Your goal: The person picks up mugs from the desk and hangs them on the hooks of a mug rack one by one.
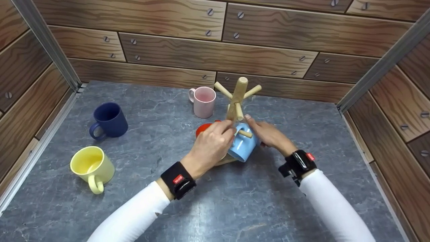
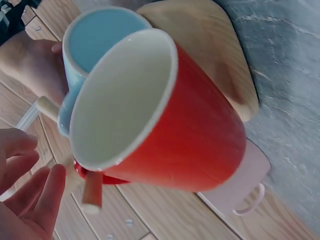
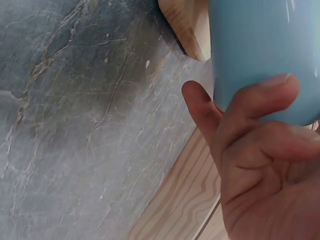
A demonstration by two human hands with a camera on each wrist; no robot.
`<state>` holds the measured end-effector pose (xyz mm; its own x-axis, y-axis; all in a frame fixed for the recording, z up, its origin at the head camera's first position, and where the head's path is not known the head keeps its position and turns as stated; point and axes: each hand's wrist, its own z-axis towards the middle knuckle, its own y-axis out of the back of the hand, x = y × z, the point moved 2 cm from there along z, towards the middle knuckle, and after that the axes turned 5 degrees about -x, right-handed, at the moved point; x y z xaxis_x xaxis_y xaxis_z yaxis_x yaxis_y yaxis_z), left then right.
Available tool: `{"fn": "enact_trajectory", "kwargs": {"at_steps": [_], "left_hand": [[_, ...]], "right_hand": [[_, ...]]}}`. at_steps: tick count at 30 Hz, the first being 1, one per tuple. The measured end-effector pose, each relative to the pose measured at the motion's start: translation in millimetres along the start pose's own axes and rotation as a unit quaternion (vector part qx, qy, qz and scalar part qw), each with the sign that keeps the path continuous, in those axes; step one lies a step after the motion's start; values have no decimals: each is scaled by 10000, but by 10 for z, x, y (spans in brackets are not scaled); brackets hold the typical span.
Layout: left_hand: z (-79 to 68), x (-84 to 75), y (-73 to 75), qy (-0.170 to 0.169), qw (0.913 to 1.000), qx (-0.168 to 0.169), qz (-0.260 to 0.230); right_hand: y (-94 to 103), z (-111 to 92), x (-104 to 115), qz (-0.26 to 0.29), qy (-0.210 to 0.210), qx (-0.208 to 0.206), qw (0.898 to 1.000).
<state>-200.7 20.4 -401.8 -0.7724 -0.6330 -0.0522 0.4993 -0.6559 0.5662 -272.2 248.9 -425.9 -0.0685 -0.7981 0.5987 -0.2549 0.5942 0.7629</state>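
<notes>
stand of pale wood, pegs sticking out, sits on the grey counter, and the light blue mug is tilted against it, a low peg poking through its handle. from here i see the right hand, its grip clamped on that blue mug, fingers bent against its side. the left hand is just beside the handle; i can't tell whether its grip is holding anything. a red mug hangs behind it. farther back stands a pink mug; navy and yellow mugs are off left.
</notes>
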Motion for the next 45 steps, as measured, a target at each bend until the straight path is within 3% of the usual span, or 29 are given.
{"fn": "enact_trajectory", "kwargs": {"at_steps": [10, 18, 24, 27, 30, 36, 42, 45], "left_hand": [[-10, 239, 161, 416, 9990, 25, -158], [-45, 417, 285, 734, 9972, 116, 38], [-26, 478, 300, 969, 9947, 334, -73], [2, 481, 306, 992, 9944, 283, -246], [46, 463, 317, 811, 9957, -6, -440], [193, 397, 347, 208, 9958, -592, -674], [328, 300, 352, -591, 9884, -710, -1204], [376, 245, 351, -835, 9859, -753, -1237]], "right_hand": [[201, -75, -92, -195, 153, -181, 9995], [408, -233, -134, -764, 529, -1075, 9899], [504, -312, -125, -621, 784, -1570, 9825], [544, -338, -95, -490, 946, -1740, 9790], [607, -371, -32, -377, 1154, -2002, 9722], [755, -471, 230, -312, 1509, -2750, 9490], [824, -523, 553, -241, 1880, -3129, 9307], [823, -546, 707, -237, 2076, -3183, 9247]]}}
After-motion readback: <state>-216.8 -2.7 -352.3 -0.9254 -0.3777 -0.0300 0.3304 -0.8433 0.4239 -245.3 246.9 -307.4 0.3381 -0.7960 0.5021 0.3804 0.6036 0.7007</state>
